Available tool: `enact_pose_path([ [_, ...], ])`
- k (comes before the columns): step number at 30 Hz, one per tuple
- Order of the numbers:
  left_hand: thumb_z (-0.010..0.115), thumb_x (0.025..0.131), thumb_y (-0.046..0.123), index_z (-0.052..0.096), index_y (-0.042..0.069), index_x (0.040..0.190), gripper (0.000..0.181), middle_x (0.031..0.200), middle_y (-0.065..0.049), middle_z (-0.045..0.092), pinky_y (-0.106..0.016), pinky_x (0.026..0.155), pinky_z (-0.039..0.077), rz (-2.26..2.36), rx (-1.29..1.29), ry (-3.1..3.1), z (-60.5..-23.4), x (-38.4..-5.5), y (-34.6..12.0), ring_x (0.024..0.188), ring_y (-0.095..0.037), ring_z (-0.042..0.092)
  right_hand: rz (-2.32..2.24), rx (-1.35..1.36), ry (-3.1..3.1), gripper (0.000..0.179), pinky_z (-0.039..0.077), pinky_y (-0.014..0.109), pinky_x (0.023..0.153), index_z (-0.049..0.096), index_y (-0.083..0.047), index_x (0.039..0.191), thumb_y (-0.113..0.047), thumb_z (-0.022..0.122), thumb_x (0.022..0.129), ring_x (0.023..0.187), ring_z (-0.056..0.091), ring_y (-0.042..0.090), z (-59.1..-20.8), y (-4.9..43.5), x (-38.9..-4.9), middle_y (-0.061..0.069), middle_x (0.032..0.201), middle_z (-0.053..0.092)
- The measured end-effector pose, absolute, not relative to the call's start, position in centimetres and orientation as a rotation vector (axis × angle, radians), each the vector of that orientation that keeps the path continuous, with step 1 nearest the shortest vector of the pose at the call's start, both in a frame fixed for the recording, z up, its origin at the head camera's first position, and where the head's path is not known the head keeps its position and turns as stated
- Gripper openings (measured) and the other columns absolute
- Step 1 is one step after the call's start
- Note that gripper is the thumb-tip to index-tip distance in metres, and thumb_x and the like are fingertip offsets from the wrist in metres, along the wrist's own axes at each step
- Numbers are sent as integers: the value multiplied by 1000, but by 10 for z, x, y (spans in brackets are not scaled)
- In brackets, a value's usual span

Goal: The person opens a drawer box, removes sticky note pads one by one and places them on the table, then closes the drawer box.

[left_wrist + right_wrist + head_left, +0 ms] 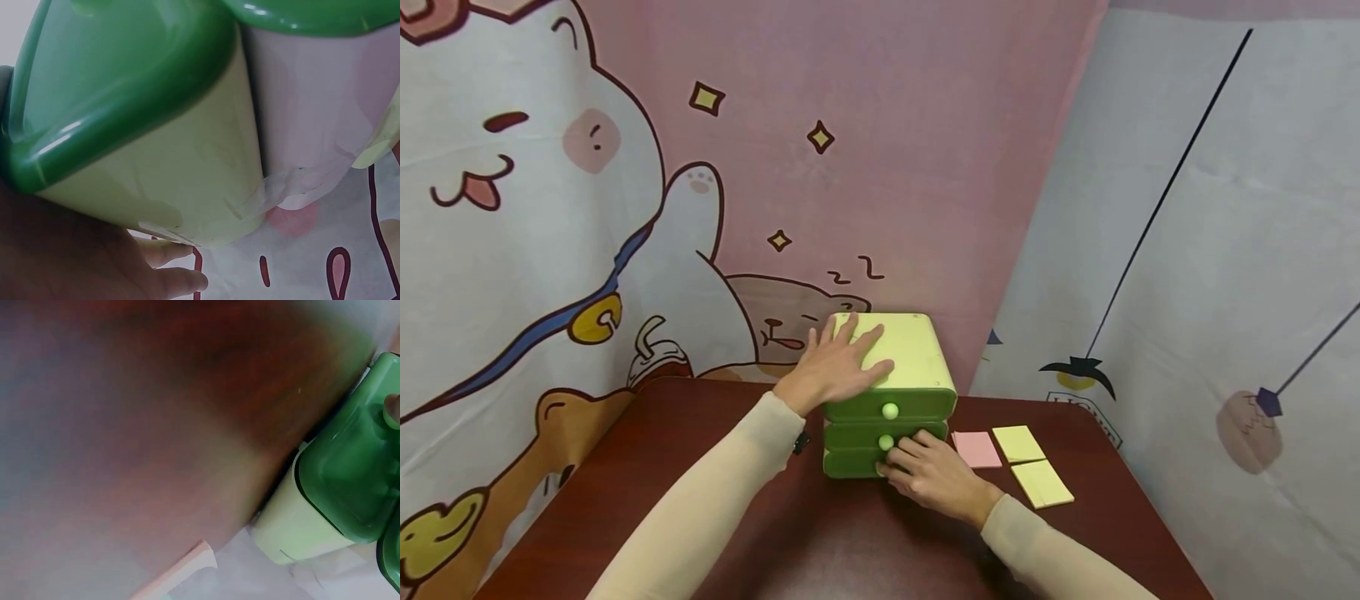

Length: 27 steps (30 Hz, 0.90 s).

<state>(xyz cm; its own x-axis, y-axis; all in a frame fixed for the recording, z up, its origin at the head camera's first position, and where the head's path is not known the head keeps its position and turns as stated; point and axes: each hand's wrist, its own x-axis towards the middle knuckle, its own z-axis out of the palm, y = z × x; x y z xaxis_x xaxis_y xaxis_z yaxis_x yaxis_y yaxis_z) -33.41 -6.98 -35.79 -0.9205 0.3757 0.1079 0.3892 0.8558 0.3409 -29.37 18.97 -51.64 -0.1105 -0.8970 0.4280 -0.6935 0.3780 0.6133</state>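
Observation:
A small three-tier drawer box (917,350) with a pale yellow-green top and green drawer fronts stands at the back of the table. My left hand (835,367) rests flat on its top, fingers spread; some of those fingers show below the box in the left wrist view. Round knobs mark the top drawer (850,407) and the middle drawer (850,438). At the bottom drawer (850,464), my right hand (936,475) has its fingers curled at the knob (392,421), which they hide in the head view. The bottom drawer front sits level with the others.
To the right of the box lie a pink sticky-note pad (977,450) and two yellow pads (1018,443), (1042,483). They rest on the dark red-brown table (700,467). A cartoon-printed cloth (925,167) hangs close behind the box.

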Motion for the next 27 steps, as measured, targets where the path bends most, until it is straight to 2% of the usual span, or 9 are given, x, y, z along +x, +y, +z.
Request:
enact_pose_path([
  [3,41,116,77,28,38,187,82,199,-15,8,-79,146,3,-556,-616,-2986,-359,-334,-70,184,-51,0,-410,1423,-1828,30,48,32,89,87,-26,133,-35,72,109,108,66,14,-514,191,-296,-10,122,79],
  [7,40,115,78,28,38,187,82,199,-15,8,-79,146,3,-561,-614,-2979,-360,-334,-68,184,-51,0,-518,1449,-1736,38,51,32,92,86,-28,136,-31,56,112,113,68,15,-512,193,-301,-8,126,78],
  [12,40,116,78,29,38,187,82,199,-14,9,-78,146,3,-565,-613,-2978,-360,-333,-67,184,-51,1,-543,1454,-1674,40,52,31,90,86,-30,134,-29,53,113,111,68,14,-515,193,-306,-8,123,76],
  [18,40,115,78,28,39,187,82,199,-13,8,-78,146,1,-573,-613,-2981,-358,-333,-67,184,-50,-1,-459,1434,-1660,47,50,32,84,87,-30,124,-27,41,117,104,67,14,-519,190,-312,-10,116,75],
  [21,40,115,78,27,39,187,83,199,-13,7,-78,146,0,-570,-608,-2985,-358,-334,-68,184,-50,-2,-425,1440,-1671,44,50,33,84,88,-30,121,-27,45,116,103,67,14,-520,190,-313,-12,115,75],
  [27,40,116,77,27,39,187,82,199,-13,7,-78,146,1,-574,-602,-2987,-358,-334,-69,184,-50,-1,-394,1451,-1727,21,51,33,88,89,-28,121,-32,70,111,103,66,14,-518,189,-308,-13,115,76],
])
